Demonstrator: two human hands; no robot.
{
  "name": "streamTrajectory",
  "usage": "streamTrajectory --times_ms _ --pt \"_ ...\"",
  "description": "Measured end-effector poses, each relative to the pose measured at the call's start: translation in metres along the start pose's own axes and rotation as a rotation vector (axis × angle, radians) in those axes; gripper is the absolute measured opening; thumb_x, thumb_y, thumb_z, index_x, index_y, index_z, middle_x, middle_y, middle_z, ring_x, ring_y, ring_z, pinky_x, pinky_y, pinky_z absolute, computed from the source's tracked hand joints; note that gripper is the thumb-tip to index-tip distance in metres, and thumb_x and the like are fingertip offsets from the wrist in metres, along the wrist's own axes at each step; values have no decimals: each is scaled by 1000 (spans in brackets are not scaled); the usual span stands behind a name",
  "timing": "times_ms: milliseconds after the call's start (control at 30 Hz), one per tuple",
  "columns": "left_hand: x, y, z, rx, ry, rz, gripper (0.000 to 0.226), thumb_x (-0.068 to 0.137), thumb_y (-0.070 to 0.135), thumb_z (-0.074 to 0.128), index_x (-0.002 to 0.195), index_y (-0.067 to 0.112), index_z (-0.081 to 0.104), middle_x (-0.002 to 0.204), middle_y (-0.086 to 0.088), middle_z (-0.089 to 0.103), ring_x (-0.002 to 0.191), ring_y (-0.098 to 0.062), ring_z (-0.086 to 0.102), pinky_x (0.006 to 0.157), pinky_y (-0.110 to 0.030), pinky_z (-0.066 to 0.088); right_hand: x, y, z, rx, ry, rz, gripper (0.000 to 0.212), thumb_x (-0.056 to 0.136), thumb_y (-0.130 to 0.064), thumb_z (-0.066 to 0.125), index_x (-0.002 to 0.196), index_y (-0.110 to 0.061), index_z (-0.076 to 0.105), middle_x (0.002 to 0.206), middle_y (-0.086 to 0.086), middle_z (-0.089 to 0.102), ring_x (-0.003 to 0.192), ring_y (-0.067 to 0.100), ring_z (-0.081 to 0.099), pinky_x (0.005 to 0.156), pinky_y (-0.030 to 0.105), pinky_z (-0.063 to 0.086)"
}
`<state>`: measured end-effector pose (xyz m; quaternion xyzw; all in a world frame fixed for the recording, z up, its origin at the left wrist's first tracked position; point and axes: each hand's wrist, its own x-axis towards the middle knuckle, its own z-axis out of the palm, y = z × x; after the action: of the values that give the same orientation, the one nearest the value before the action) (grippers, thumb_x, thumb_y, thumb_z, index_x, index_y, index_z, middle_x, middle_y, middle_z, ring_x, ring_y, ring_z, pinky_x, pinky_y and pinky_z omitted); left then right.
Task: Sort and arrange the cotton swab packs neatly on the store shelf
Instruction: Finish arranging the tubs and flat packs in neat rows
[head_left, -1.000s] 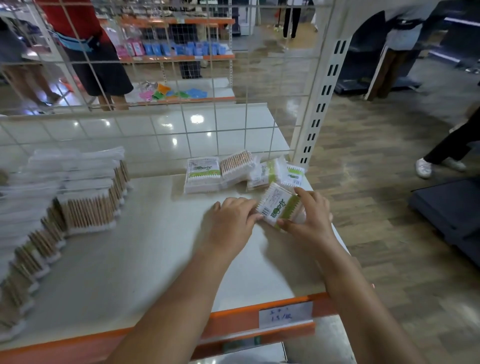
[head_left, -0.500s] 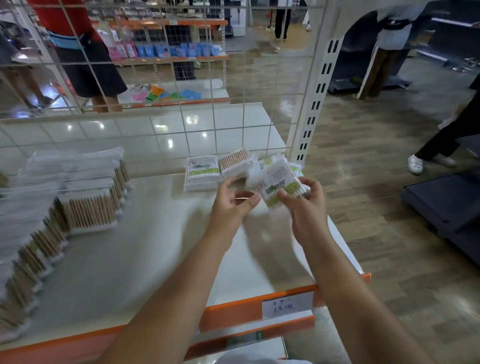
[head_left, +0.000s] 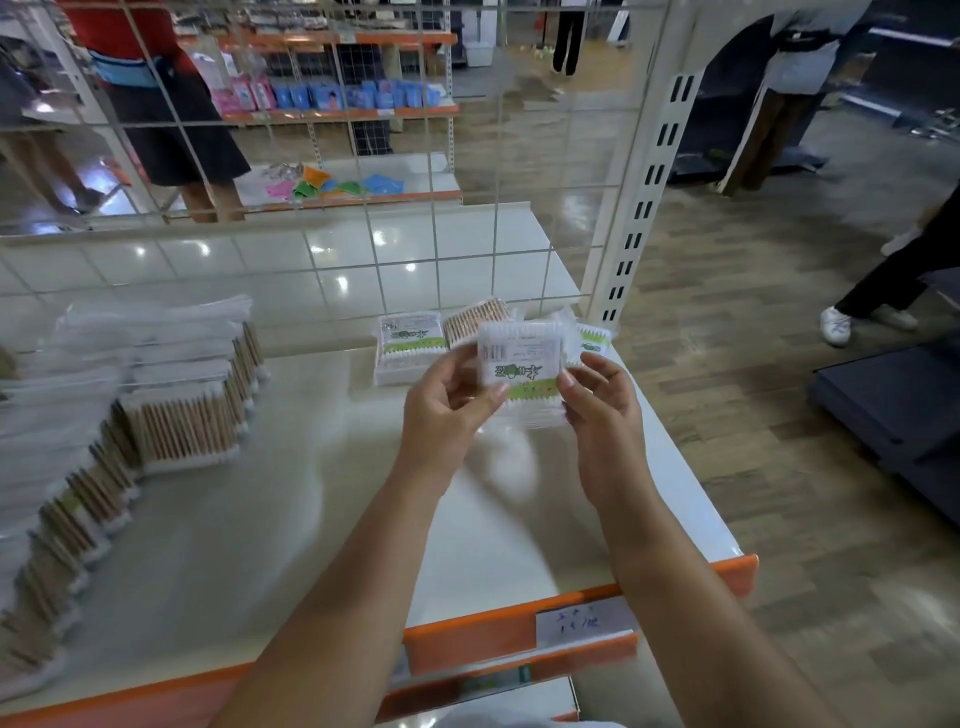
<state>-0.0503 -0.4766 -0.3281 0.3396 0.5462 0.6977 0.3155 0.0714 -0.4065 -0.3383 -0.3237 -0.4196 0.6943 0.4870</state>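
Head view: shelf (head_left: 322, 519) seen from above, both arms reaching in.
Held pack (head_left: 521, 371): lifted off shelf, label facing camera, print upside down, green band at bottom.
L hand (head_left: 441, 410): thumb and fingers pinching pack's left edge.
R hand (head_left: 597, 405): fingers curled on pack's right edge, thumb on front near lower right corner.
Back group: flat pack (head_left: 410, 345) lying label-up at rear; swab pack (head_left: 475, 319) just right of it, wooden sticks showing; corner pack (head_left: 592, 338) by upright post (head_left: 641, 171), partly hidden behind held pack.
Left stacks (head_left: 156, 395): many packs piled in stepped rows along left side, stick ends facing front; far-left part blurred.
Grid (head_left: 363, 218): wire back panel behind rear packs; other shelves w/ coloured goods beyond.
Vs 1 s ago: pack then low on shelf near right edge, tilted, both hands on it; now raised clear of surface, squared up facing camera. Vs 0.5 s ago: pack turned from slanted to nearly straight, L hand now on it.
Edges: orange front lip (head_left: 467, 639) w/ price tag (head_left: 579, 621); shelf's right edge ends just beyond R forearm, wood floor (head_left: 753, 493) past it.
Open room: bare surface in mid shelf between left stacks and back group, under both forearms.
Others: people standing behind grid and at far right, shoe (head_left: 835, 325) on floor.
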Motion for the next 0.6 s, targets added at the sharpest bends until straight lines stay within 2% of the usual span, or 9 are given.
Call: streamTrajectory --times_ms 100,200,233,333,400,500,600 --pt "3 5 -10 158 20 105 48 66 14 76 104 38 60 80 3 67 74 -10 59 76 -28 51 0 -1 -1 6 -33 9 42 65 -17 68 105 -19 54 103 3 58 95 17 57 78 25 46" --pt "5 16 -15 299 -40 142 48 72 4 76 108 30 58 60 13 60 56 4 50 63 -15 44 -1 -2 0 -31 -114 35 38 68 -17 67 105 -20 58 93 -1 63 91 15 59 80 29 46" --pt "5 19 -16 308 -71 135 47 72 2 75 106 28 59 58 15 61 56 5 52 62 -14 44 -2 -1 1 -45 -152 46 36 68 -16 67 104 -19 60 92 0 63 91 16 60 80 30 46" --pt "5 28 -19 343 -124 133 44 66 11 80 98 37 62 80 9 70 75 -5 66 72 -26 53 -8 -3 4 -121 -295 53 32 67 -10 72 98 -14 65 87 4 64 82 15 61 70 24 49" --pt "5 31 -21 401 -150 147 45 67 12 80 97 40 62 93 2 71 84 -9 67 80 -31 55 -12 -2 6 -177 -368 37 25 69 -1 73 93 -7 67 82 5 68 76 14 63 65 21 50" --pt "3 29 -23 382 -131 119 43 71 11 78 97 40 61 96 1 70 87 -13 67 81 -31 55 -15 -1 7 -227 -369 16 15 77 3 66 89 -5 69 81 8 70 77 19 64 68 26 51" --pt "1 21 -25 255 -39 14 42 69 13 79 100 36 61 102 3 65 90 -14 64 72 -20 52 -15 0 6 -227 -306 -11 13 77 -7 68 90 -10 71 81 6 71 80 22 63 72 34 50"
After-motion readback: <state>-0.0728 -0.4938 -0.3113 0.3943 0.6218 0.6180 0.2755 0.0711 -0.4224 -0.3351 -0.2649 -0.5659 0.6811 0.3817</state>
